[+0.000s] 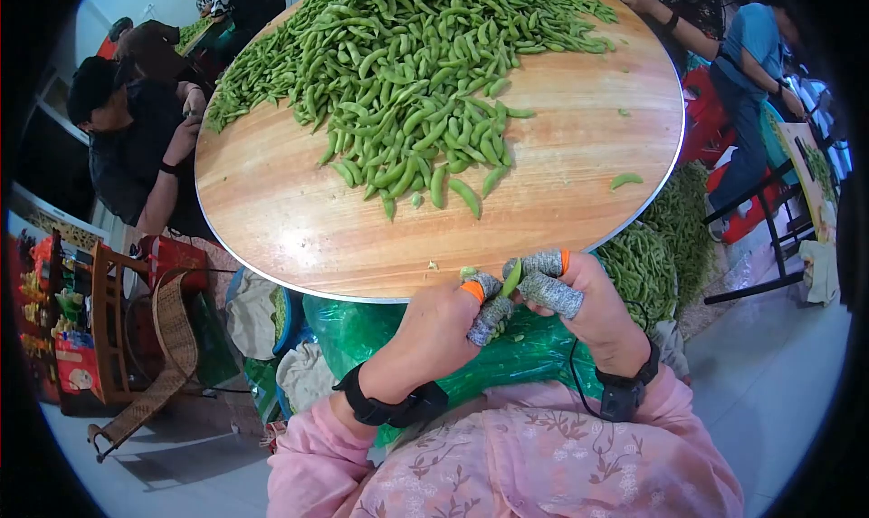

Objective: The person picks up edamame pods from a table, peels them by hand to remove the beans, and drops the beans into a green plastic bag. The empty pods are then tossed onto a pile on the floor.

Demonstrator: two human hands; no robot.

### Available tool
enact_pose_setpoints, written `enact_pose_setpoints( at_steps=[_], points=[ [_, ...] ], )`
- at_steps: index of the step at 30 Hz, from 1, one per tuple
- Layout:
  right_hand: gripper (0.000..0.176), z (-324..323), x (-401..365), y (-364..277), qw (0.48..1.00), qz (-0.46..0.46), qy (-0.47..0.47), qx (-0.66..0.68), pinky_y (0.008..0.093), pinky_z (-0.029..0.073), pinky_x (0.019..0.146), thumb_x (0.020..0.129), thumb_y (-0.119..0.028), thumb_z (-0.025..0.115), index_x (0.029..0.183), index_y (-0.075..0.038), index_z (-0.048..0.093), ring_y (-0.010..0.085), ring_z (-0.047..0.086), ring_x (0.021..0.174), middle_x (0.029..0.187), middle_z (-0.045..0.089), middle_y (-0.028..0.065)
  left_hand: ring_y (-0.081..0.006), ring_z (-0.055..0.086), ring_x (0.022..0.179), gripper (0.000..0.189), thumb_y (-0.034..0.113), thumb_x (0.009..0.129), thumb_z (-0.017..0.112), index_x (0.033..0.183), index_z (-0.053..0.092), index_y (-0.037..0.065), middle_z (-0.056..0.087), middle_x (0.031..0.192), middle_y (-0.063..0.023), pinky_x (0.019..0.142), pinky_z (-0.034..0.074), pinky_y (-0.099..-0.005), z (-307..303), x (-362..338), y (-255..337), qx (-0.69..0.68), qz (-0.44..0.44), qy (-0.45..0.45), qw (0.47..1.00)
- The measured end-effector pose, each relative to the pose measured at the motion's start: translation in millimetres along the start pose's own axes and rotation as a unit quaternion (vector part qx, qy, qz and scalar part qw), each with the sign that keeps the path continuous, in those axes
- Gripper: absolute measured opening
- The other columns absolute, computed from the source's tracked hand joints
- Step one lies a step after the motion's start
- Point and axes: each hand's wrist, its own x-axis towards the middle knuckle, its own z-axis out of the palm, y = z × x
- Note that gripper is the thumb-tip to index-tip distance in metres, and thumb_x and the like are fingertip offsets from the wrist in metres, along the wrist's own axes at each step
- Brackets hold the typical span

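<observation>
By the six o'clock edge of the table (290,242), one pod (512,279) is pinched between the fingers of the left hand (436,326) and right hand (593,305). Single-pod handling seems underway; a steady pinch appears called for. The pile (425,74) is spread toward twelve o'clock.

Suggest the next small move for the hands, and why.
Probably squeeze the small green bean pod between the grey-wrapped fingers to split it: the left hand and right hand meet around it, above the shiny green plastic sheet. Whether it is open is too small to tell.
</observation>
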Motion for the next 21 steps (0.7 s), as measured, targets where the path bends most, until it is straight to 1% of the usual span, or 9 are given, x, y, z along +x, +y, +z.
enact_pose_setpoints(
  at_steps=[1, 2, 5, 7, 13, 17, 19, 20, 21],
  points=[
    [0.017, -3, -1, 2, 1.000, 0.018, -0.009, 0.009, 0.0175, 0.040, 0.060, 0.084, -0.012, 0.052, 0.095, -0.002, 0.058, 0.0031, 0.050, 0.069, 0.080, 0.058, -0.0020, -0.0334, 0.056, 0.066, 0.019, 0.009, 0.069, 0.058, 0.087, 0.056, 0.002, 0.058, 0.077, -0.0180, 0.053, 0.042, -0.0388, -3, -1, 1, 0.060, 0.012, -0.023, 0.998],
    [0.017, -5, -3, 3, 0.999, 0.037, -0.018, 0.018, 0.0164, 0.039, 0.057, 0.084, -0.014, 0.052, 0.095, -0.002, 0.059, 0.0024, 0.049, 0.065, 0.077, 0.058, -0.0022, -0.0334, 0.056, 0.066, 0.019, 0.009, 0.069, 0.058, 0.087, 0.056, 0.002, 0.058, 0.077, -0.0180, 0.053, 0.042, -0.0388, -4, -2, 2, 0.059, 0.013, -0.024, 0.998],
    [0.017, -3, -4, 1, 0.999, 0.042, -0.008, 0.030, 0.0151, 0.036, 0.052, 0.084, -0.017, 0.052, 0.093, -0.004, 0.060, 0.0015, 0.046, 0.060, 0.074, 0.059, -0.0023, -0.0330, 0.056, 0.068, 0.032, 0.006, 0.061, 0.062, 0.093, 0.056, 0.005, 0.057, 0.085, -0.0163, 0.057, 0.045, -0.0369, -4, -4, -1, 0.135, 0.048, 0.001, 0.990],
    [0.017, -2, -5, 0, 0.998, 0.051, -0.006, 0.033, 0.0150, 0.036, 0.052, 0.084, -0.017, 0.052, 0.093, -0.004, 0.060, 0.0016, 0.046, 0.061, 0.074, 0.059, -0.0022, -0.0309, 0.056, 0.070, 0.035, 0.007, 0.059, 0.062, 0.094, 0.056, 0.004, 0.058, 0.089, -0.0149, 0.057, 0.046, -0.0373, 0, -6, -10, 0.170, 0.102, 0.029, 0.980],
    [0.015, -4, -4, 4, 0.998, 0.063, -0.005, 0.021, 0.0161, 0.037, 0.054, 0.084, -0.016, 0.052, 0.089, -0.005, 0.060, 0.0021, 0.047, 0.061, 0.074, 0.059, -0.0023, -0.0295, 0.057, 0.076, 0.038, 0.006, 0.056, 0.062, 0.093, 0.056, 0.003, 0.057, 0.093, -0.0154, 0.059, 0.047, -0.0357, -3, -7, -12, 0.220, 0.145, 0.010, 0.965],
    [0.015, -3, -4, 5, 0.998, 0.061, 0.002, -0.023, 0.0186, 0.040, 0.057, 0.084, -0.017, 0.053, 0.086, -0.003, 0.060, 0.0041, 0.049, 0.063, 0.074, 0.059, -0.0015, -0.0298, 0.057, 0.074, 0.035, 0.006, 0.059, 0.061, 0.094, 0.057, 0.003, 0.056, 0.095, -0.0158, 0.059, 0.047, -0.0358, 3, -10, -17, 0.211, 0.157, 0.024, 0.964],
    [0.015, -3, -4, 7, 0.999, 0.048, -0.007, -0.009, 0.0192, 0.041, 0.058, 0.084, -0.016, 0.053, 0.086, -0.003, 0.059, 0.0051, 0.051, 0.064, 0.074, 0.059, -0.0009, -0.0299, 0.058, 0.070, 0.029, 0.008, 0.065, 0.061, 0.094, 0.057, 0.003, 0.057, 0.092, -0.0166, 0.056, 0.046, -0.0335, 9, -12, -18, 0.168, 0.145, 0.054, 0.973],
    [0.015, -3, -3, 9, 0.999, 0.035, -0.015, 0.005, 0.0199, 0.042, 0.060, 0.084, -0.016, 0.054, 0.085, -0.002, 0.059, 0.0060, 0.052, 0.065, 0.073, 0.059, -0.0003, -0.0299, 0.058, 0.070, 0.029, 0.008, 0.065, 0.061, 0.094, 0.057, 0.003, 0.057, 0.092, -0.0166, 0.056, 0.046, -0.0335, 12, -13, -18, 0.168, 0.145, 0.054, 0.973],
    [0.015, -3, -3, 13, 0.999, 0.035, -0.015, 0.005, 0.0199, 0.042, 0.060, 0.084, -0.016, 0.054, 0.085, -0.002, 0.059, 0.0060, 0.052, 0.065, 0.073, 0.059, -0.0003, -0.0265, 0.057, 0.067, 0.025, 0.010, 0.070, 0.060, 0.094, 0.057, 0.003, 0.058, 0.088, -0.0151, 0.055, 0.045, -0.0319, 14, -13, -18, 0.082, 0.117, 0.047, 0.989]
  ],
)
